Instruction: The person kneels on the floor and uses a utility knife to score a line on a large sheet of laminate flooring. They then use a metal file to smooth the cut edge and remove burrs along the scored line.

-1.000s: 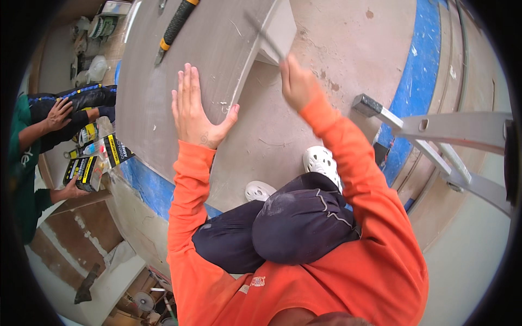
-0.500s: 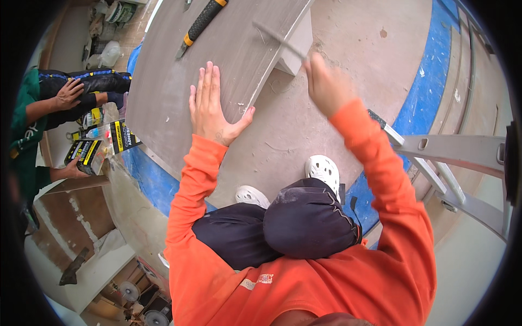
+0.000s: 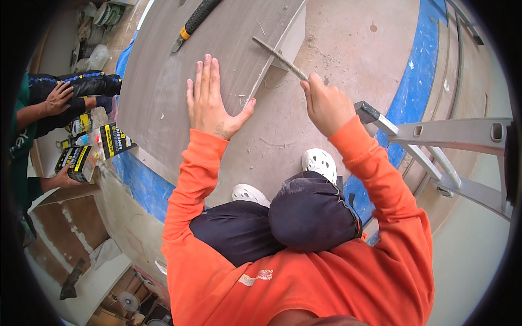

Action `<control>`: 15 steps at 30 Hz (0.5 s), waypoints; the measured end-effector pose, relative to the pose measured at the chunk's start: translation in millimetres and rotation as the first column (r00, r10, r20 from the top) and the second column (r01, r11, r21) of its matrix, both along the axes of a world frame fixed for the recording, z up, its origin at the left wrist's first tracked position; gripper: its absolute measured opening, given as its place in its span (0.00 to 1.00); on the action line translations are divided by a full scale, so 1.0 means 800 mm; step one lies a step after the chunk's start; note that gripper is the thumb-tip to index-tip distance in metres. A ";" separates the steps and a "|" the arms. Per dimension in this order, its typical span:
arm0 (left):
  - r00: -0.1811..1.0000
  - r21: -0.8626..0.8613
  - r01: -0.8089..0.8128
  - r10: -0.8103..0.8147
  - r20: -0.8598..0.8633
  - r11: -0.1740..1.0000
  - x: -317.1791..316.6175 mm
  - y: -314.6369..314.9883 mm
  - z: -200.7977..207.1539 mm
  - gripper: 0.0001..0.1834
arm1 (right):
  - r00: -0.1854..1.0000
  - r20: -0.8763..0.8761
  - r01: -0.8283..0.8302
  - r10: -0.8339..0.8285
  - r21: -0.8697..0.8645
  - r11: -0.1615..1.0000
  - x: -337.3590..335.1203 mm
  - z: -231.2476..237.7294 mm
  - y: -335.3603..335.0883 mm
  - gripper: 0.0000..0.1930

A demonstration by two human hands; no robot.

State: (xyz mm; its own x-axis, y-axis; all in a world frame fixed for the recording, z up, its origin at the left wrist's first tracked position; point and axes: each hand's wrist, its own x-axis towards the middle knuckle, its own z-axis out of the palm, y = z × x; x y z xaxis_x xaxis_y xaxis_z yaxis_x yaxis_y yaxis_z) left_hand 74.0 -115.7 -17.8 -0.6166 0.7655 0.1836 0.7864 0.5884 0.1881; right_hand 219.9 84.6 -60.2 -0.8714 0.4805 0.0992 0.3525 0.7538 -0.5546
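My left hand (image 3: pixel 211 103) lies flat on a grey-brown wood-grain panel (image 3: pixel 157 81), fingers stretched forward and thumb out over its right edge. In my right hand (image 3: pixel 330 106), closed round one end, is a thin metal file (image 3: pixel 283 58). The file slants up and left, crossing the panel's right edge, its tip above the panel's face. Whether it touches the edge cannot be made out. Small shavings cling to the edge near my left thumb. A utility knife (image 3: pixel 194 24) with a black and yellow handle rests on the panel beyond my left hand.
An aluminium ladder (image 3: pixel 451 136) stands at the right. Blue sheeting (image 3: pixel 409 89) borders the dusty floor (image 3: pixel 348 54). On the left, a co-worker's hand (image 3: pixel 64 176) touches a black and yellow box (image 3: pixel 76 162); their other hand (image 3: pixel 58 99) rests on their leg. A small fan (image 3: pixel 129 301) sits lower left.
My right hand has come down slightly toward me with the file, which was blurred by motion before. My left hand stays flat on the panel. The whole view has shifted a little.
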 end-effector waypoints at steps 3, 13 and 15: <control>1.000 0.010 0.011 -0.011 -0.022 1.000 -0.002 0.002 0.000 0.58 | 0.994 -0.107 0.029 -0.034 -0.047 0.998 -0.055 -0.020 0.075 0.15; 0.995 -0.005 0.099 -0.099 -0.017 0.995 -0.006 0.000 0.002 0.55 | 0.979 -0.202 0.004 0.039 0.211 0.977 -0.057 -0.045 0.095 0.12; 0.968 0.026 0.251 -0.251 -0.001 0.968 -0.010 0.035 -0.007 0.53 | 0.979 -0.137 -0.032 0.154 0.636 0.771 -0.084 -0.094 0.231 0.12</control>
State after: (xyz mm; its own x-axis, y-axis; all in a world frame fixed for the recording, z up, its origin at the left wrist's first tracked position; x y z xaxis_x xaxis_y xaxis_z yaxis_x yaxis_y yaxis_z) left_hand 66.1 -87.7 -23.5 -0.4060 0.8908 0.2040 0.9078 0.3675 0.2021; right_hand 152.4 269.7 -135.8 -0.8479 0.1749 0.5005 0.2078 0.9781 0.0103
